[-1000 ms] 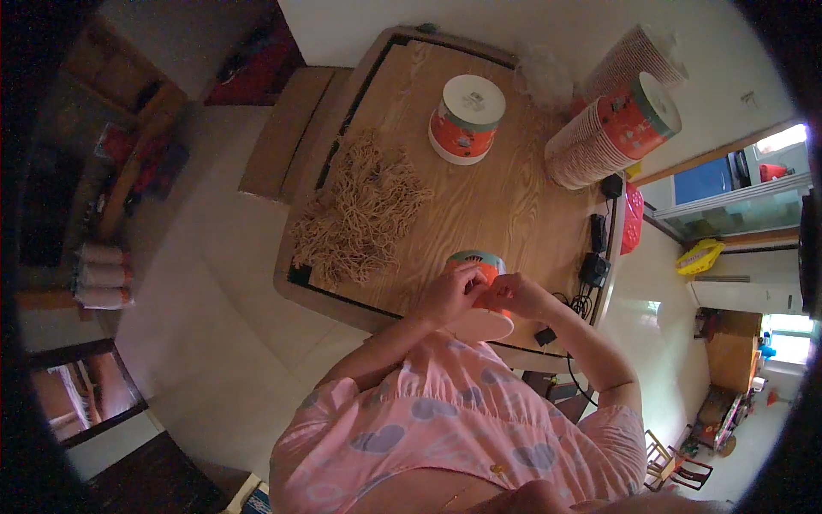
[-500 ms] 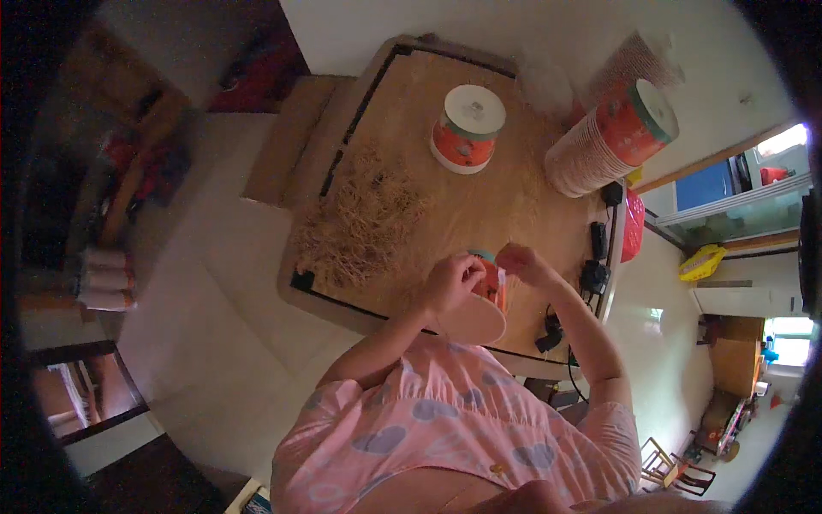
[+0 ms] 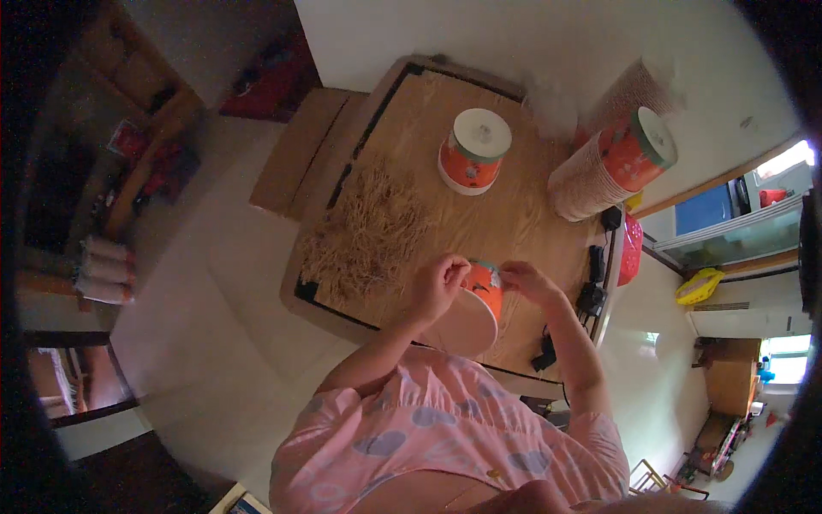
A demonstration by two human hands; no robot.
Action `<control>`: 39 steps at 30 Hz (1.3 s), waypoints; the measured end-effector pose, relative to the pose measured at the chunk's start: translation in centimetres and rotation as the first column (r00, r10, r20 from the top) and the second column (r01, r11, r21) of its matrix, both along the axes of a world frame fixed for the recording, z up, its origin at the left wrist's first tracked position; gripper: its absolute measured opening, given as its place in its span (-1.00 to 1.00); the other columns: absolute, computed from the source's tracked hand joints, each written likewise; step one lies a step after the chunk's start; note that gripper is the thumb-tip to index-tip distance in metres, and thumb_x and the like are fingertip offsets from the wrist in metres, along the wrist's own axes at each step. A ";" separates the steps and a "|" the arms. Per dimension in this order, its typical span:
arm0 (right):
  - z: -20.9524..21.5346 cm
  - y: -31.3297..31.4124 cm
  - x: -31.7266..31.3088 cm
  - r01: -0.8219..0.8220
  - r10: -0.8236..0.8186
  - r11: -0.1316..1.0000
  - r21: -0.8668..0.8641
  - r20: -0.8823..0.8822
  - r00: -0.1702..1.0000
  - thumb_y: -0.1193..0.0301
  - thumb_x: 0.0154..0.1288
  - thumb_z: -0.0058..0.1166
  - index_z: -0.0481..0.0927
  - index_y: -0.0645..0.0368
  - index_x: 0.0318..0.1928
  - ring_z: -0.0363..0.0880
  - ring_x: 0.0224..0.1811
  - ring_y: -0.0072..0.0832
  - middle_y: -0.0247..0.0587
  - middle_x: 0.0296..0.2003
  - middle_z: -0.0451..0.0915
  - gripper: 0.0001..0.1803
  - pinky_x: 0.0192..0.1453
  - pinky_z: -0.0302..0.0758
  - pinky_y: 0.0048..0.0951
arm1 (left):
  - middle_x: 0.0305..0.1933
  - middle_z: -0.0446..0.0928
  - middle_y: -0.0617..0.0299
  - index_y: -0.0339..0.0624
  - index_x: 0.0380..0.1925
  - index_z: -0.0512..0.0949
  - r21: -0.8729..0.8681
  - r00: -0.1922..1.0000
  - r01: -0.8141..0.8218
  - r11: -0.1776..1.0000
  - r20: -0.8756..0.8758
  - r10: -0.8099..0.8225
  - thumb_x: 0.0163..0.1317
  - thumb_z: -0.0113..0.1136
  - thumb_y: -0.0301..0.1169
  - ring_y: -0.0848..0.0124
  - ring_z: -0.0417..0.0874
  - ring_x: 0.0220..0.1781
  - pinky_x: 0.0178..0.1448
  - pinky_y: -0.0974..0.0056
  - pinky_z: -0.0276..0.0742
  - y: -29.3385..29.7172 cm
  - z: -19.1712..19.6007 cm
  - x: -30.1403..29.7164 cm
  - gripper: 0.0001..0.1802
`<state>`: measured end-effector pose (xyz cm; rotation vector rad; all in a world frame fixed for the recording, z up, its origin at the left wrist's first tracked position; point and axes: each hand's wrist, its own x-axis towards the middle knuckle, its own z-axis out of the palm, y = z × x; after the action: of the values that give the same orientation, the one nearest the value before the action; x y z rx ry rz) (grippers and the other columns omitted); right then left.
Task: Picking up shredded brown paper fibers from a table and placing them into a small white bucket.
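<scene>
Wood-grain surface (image 3: 522,227) bears tangled cords (image 3: 368,236) at left, one upturned tub (image 3: 473,152), a tub stack (image 3: 591,178) and black adapters (image 3: 591,300) at right.

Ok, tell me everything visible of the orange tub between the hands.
The orange tub has a paper-like printed wall, a teal band at its far end and a wide pale mouth tilted toward the wearer. The left hand is against its left side, the right hand at its right. It is at the near edge of the table, support unclear.
</scene>
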<state>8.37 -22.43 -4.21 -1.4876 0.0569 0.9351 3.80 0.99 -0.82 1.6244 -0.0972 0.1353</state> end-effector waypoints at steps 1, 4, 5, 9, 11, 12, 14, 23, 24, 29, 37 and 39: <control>1.3 0.0 0.1 0.076 -0.077 0.996 0.050 0.022 0.997 0.39 0.16 -0.01 0.47 0.17 -0.30 0.39 -0.40 -0.68 -0.44 -0.42 0.46 -0.86 -0.33 0.32 -0.66 | -0.56 0.44 0.23 -0.23 -0.46 0.45 -0.036 0.998 -0.028 0.999 0.052 0.030 0.04 0.11 -0.50 0.49 0.43 -0.58 -0.50 0.42 0.34 0.5 0.1 0.1 -0.93; 2.4 -1.5 1.0 0.214 -0.229 0.969 0.123 0.120 0.966 0.43 0.11 0.03 0.48 0.16 -0.31 0.40 -0.40 -0.67 -0.42 -0.42 0.48 -0.87 -0.33 0.31 -0.64 | -0.58 0.43 0.26 -0.22 -0.45 0.46 0.079 0.984 -0.112 0.991 0.147 0.099 0.03 0.14 -0.49 0.51 0.42 -0.59 -0.52 0.43 0.32 1.4 1.6 0.3 -0.92; 2.6 -2.0 1.3 0.274 -0.300 0.950 0.150 0.192 0.934 0.43 0.07 0.07 0.49 0.17 -0.30 0.41 -0.38 -0.65 -0.40 -0.41 0.50 -0.84 -0.33 0.30 -0.63 | -0.58 0.43 0.26 -0.22 -0.45 0.46 0.075 0.983 -0.111 0.991 0.154 0.099 0.03 0.14 -0.49 0.51 0.42 -0.59 -0.52 0.43 0.32 1.6 2.1 0.3 -0.92; 5.3 -1.8 2.2 0.326 -0.358 0.934 0.148 0.361 0.861 0.44 0.07 0.07 0.48 0.18 -0.31 0.43 -0.36 -0.63 -0.37 -0.40 0.50 -0.85 -0.33 0.28 -0.63 | -0.54 0.44 0.28 -0.21 -0.43 0.47 0.132 0.994 -0.099 0.986 0.062 0.092 0.03 0.15 -0.47 0.54 0.42 -0.58 -0.49 0.44 0.33 2.1 2.8 -0.2 -0.90; 6.5 -1.9 2.3 0.387 -0.415 0.909 0.152 0.389 0.822 0.49 0.06 0.07 0.48 0.19 -0.32 0.44 -0.34 -0.63 -0.38 -0.42 0.50 -0.87 -0.28 0.31 -0.60 | -0.52 0.46 0.29 -0.22 -0.43 0.47 0.096 0.996 -0.089 0.991 0.002 0.089 0.04 0.15 -0.46 0.57 0.43 -0.56 -0.47 0.45 0.34 1.7 3.1 -0.5 -0.90; 7.9 -1.4 2.1 0.383 -0.411 0.911 0.151 0.398 0.820 0.49 0.06 0.07 0.48 0.19 -0.32 0.44 -0.34 -0.63 -0.38 -0.42 0.50 -0.87 -0.28 0.31 -0.60 | -0.51 0.46 0.31 -0.23 -0.42 0.47 0.012 0.994 -0.100 0.995 -0.037 0.101 0.05 0.14 -0.44 0.58 0.43 -0.54 -0.46 0.45 0.35 1.4 3.3 -0.6 -0.88; 11.5 0.2 1.5 0.386 -0.383 0.915 0.115 0.546 0.745 0.51 0.05 0.07 0.48 0.20 -0.34 0.44 -0.35 -0.62 -0.38 -0.44 0.50 -0.88 -0.25 0.35 -0.59 | -0.49 0.47 0.32 -0.24 -0.41 0.47 -0.071 0.990 -0.127 0.989 -0.073 0.122 0.07 0.13 -0.42 0.60 0.43 -0.53 -0.45 0.46 0.35 0.9 3.5 -0.7 -0.87; 23.0 -4.6 -0.7 0.552 -0.291 0.834 -0.004 0.846 0.447 0.60 -0.02 0.09 0.44 0.22 -0.43 0.38 -0.41 -0.68 -0.42 -0.47 0.43 -0.88 -0.28 0.35 -0.64 | -0.45 0.44 0.36 -0.21 -0.35 0.43 -0.517 0.961 0.053 0.854 -0.207 -0.185 0.13 0.08 -0.37 0.62 0.43 -0.41 -0.36 0.49 0.35 -7.0 6.7 2.2 -0.85; 24.7 -5.4 -1.3 0.546 -0.286 0.838 0.017 0.865 0.413 0.61 -0.02 0.09 0.43 0.22 -0.43 0.37 -0.39 -0.68 -0.41 -0.46 0.43 -0.88 -0.26 0.34 -0.64 | -0.43 0.43 0.35 -0.21 -0.33 0.40 -0.579 0.971 0.136 0.804 -0.083 -0.225 0.14 0.05 -0.39 0.61 0.43 -0.39 -0.33 0.49 0.36 -8.4 6.2 2.2 -0.85; 30.5 -9.3 -2.8 0.701 -0.098 0.707 -0.094 0.969 0.228 0.60 0.00 0.07 0.43 0.21 -0.44 0.33 -0.45 -0.71 -0.44 -0.51 0.39 -0.90 -0.31 0.33 -0.65 | -0.39 0.42 0.34 -0.21 -0.29 0.35 -0.512 0.916 0.378 0.772 0.087 -0.391 0.14 0.01 -0.47 0.56 0.44 -0.31 -0.22 0.45 0.38 -15.5 7.5 2.7 -0.86; 33.6 -15.0 0.2 0.754 0.039 0.628 -0.192 0.976 0.216 0.65 -0.01 0.03 0.42 0.21 -0.44 0.32 -0.40 -0.71 -0.45 -0.49 0.39 -0.89 -0.25 0.31 -0.66 | -0.33 0.45 0.25 -0.24 -0.33 0.39 -0.437 0.801 0.594 0.675 0.238 -0.550 0.10 0.03 -0.44 0.45 0.48 -0.19 -0.04 0.35 0.36 -25.4 11.2 7.3 -0.86; 34.6 -16.7 1.4 0.751 0.047 0.627 -0.209 0.972 0.232 0.66 -0.02 0.03 0.43 0.20 -0.43 0.33 -0.40 -0.69 -0.44 -0.49 0.39 -0.87 -0.24 0.31 -0.66 | -0.35 0.48 0.28 -0.21 -0.36 0.39 -0.474 0.818 0.573 0.668 0.285 -0.500 0.08 0.05 -0.46 0.45 0.50 -0.24 -0.08 0.36 0.36 -28.4 10.9 9.3 -0.87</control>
<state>9.76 -39.15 30.44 -2.3677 -0.0954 -0.6540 13.08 -27.40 10.06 0.9526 -0.5930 -0.1840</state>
